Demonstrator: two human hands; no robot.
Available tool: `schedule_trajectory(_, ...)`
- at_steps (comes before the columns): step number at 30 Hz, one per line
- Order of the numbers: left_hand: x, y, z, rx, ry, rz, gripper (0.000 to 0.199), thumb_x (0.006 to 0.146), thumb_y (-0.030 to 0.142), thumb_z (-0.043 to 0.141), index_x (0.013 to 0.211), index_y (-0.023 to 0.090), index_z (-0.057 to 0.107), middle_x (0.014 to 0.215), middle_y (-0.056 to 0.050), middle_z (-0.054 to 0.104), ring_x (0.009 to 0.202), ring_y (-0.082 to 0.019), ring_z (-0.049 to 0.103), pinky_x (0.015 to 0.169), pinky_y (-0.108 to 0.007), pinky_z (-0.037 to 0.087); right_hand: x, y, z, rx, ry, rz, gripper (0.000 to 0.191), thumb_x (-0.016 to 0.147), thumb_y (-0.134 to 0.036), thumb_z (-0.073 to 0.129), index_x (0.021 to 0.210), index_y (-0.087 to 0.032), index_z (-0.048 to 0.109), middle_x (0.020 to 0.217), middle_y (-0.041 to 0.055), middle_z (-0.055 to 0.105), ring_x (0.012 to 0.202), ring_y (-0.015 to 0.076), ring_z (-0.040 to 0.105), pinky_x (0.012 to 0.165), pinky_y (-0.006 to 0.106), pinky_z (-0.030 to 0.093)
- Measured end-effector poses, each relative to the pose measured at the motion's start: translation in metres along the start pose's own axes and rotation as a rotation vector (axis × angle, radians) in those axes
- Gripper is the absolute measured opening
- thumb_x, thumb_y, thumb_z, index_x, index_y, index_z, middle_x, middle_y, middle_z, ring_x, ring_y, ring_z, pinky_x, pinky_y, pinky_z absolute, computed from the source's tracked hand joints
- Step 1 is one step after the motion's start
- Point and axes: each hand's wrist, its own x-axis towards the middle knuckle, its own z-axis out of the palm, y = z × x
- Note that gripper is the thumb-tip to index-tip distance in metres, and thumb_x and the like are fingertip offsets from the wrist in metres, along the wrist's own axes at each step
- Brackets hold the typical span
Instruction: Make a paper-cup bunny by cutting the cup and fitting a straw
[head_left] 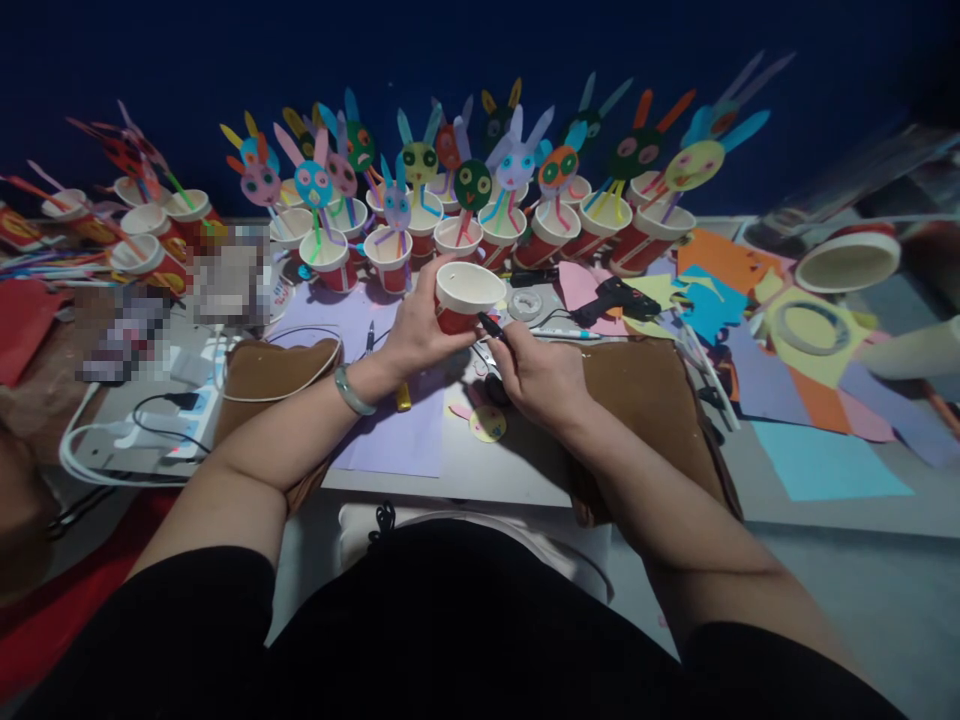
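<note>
Currently, L hand (420,322) is closed around a red-and-white paper cup (471,287), held raised over the near-centre of the table (517,485), rim up and slightly tilted. R hand (546,372) is clamped on a black pen (492,327), fingers together; pen tip is at the cup's near R side, contact w/ cup can't be confirmed. L wrist bears a pale green bangle (354,391).

Below hands: yellow rabbit cut-out (488,424) w/ pink ears, flat on table; scissors (487,366) partly hidden by R hand. Purple sheet (397,445) lies near L of cut-out. Brown cushions, one L (281,368), one R (637,385), lie beneath the forearms.

Far side: rows of cups w/ multicol. rabbit faces, e.g. pale yellow face (694,165) at far R. Tape roll (524,305) sits just R of the held cup. Far L: addl. cups (146,220). Near L: white power strip (196,412) w/ cables. R side: paper scraps, incl. lt. blue sheet (832,462), plus lge. tape ring (810,330) on yellow paper.
</note>
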Motion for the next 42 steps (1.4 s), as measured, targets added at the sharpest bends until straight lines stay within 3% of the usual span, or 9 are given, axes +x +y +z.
schedule_trajectory(5, -0.001, -0.001, 0.001, 0.003, -0.004, 0.034, 0.108, 0.078, 0.072, 0.084, 0.16, 0.024, 0.032, 0.15, -0.017, 0.063, 0.136, -0.032, 0.068, 0.113, -0.043, 0.056, 0.004, -0.004, -0.005, 0.713, -0.215, 0.073, 0.05, 0.099, -0.07, 0.051, 0.076, -0.026, 0.045, 0.059, -0.0034, 0.046, 0.053, 0.0132, 0.038, 0.056, 0.028, 0.03)
schedule_trajectory(8, 0.0, -0.001, 0.001, 0.01, 0.01, 0.055, 0.106, 0.079, 0.075, 0.081, 0.158, 0.024, 0.033, 0.149, -0.017, 0.063, 0.136, -0.033, 0.068, 0.113, -0.044, 0.056, 0.007, -0.008, -0.011, 1.186, -0.465, 0.275, 0.054, 0.092, -0.074, 0.062, 0.076, -0.027, 0.041, 0.048, -0.0115, 0.034, 0.041, 0.0083, 0.021, 0.044, 0.025, 0.021)
schedule_trajectory(12, 0.001, -0.002, 0.0, 0.024, 0.013, 0.086, 0.106, 0.078, 0.079, 0.079, 0.157, 0.025, 0.034, 0.152, -0.017, 0.06, 0.137, -0.033, 0.067, 0.115, -0.046, 0.054, 0.008, -0.009, -0.014, 1.377, -0.618, 0.37, 0.047, 0.092, -0.067, 0.065, 0.082, -0.027, 0.043, 0.045, -0.015, 0.03, 0.037, 0.0073, 0.012, 0.041, 0.023, 0.015)
schedule_trajectory(15, 0.001, -0.003, 0.0, 0.02, 0.009, 0.09, 0.106, 0.079, 0.079, 0.078, 0.158, 0.026, 0.033, 0.152, -0.017, 0.06, 0.137, -0.034, 0.067, 0.115, -0.047, 0.055, 0.007, -0.006, -0.008, 1.185, -0.454, 0.276, 0.049, 0.094, -0.07, 0.059, 0.078, -0.027, 0.041, 0.047, -0.012, 0.033, 0.041, 0.0089, 0.02, 0.044, 0.025, 0.02)
schedule_trajectory(20, 0.0, -0.009, 0.001, 0.015, -0.016, 0.075, 0.11, 0.078, 0.081, 0.077, 0.161, 0.028, 0.028, 0.154, -0.016, 0.059, 0.139, -0.035, 0.065, 0.119, -0.05, 0.052, 0.005, 0.0, 0.002, 0.497, -0.049, -0.021, 0.036, 0.099, -0.057, 0.051, 0.081, -0.026, 0.045, 0.066, -0.0012, 0.05, 0.064, 0.0169, 0.044, 0.063, 0.031, 0.031)
schedule_trajectory(28, 0.003, 0.001, 0.004, -0.01, 0.0, 0.121, 0.111, 0.085, 0.078, 0.072, 0.167, 0.033, 0.014, 0.168, -0.019, 0.044, 0.16, -0.038, 0.045, 0.13, -0.056, 0.041, 0.004, 0.002, -0.002, 0.251, -0.01, -0.03, 0.032, 0.104, -0.053, 0.043, 0.087, -0.026, 0.048, 0.065, -0.0005, 0.049, 0.06, 0.0188, 0.043, 0.063, 0.032, 0.029)
schedule_trajectory(32, 0.002, 0.006, 0.003, -0.033, 0.015, 0.093, 0.094, 0.09, 0.079, 0.065, 0.162, 0.034, 0.025, 0.16, -0.016, 0.051, 0.148, -0.032, 0.057, 0.12, -0.05, 0.051, 0.003, 0.003, -0.002, 0.065, 0.054, -0.035, 0.034, 0.106, -0.051, 0.041, 0.095, -0.024, 0.058, 0.063, 0.0017, 0.052, 0.057, 0.0195, 0.042, 0.061, 0.033, 0.022)
schedule_trajectory(37, 0.003, 0.012, -0.006, -0.015, 0.027, 0.065, 0.061, 0.091, 0.077, 0.065, 0.123, 0.025, 0.059, 0.134, -0.012, 0.067, 0.13, -0.029, 0.067, 0.111, -0.047, 0.057, 0.004, 0.002, -0.003, -0.028, 0.019, -0.021, 0.04, 0.106, -0.051, 0.037, 0.102, -0.021, 0.063, 0.067, 0.0052, 0.059, 0.057, 0.02, 0.043, 0.062, 0.034, 0.02)
schedule_trajectory(42, 0.006, 0.021, -0.011, 0.05, 0.044, 0.086, 0.054, 0.091, 0.075, 0.067, 0.091, 0.022, 0.067, 0.147, -0.015, 0.062, 0.145, -0.035, 0.058, 0.123, -0.059, 0.047, 0.004, 0.001, -0.003, -0.097, -0.016, -0.001, 0.047, 0.107, -0.053, 0.035, 0.108, -0.018, 0.065, 0.073, 0.009, 0.065, 0.059, 0.0217, 0.049, 0.063, 0.034, 0.02)
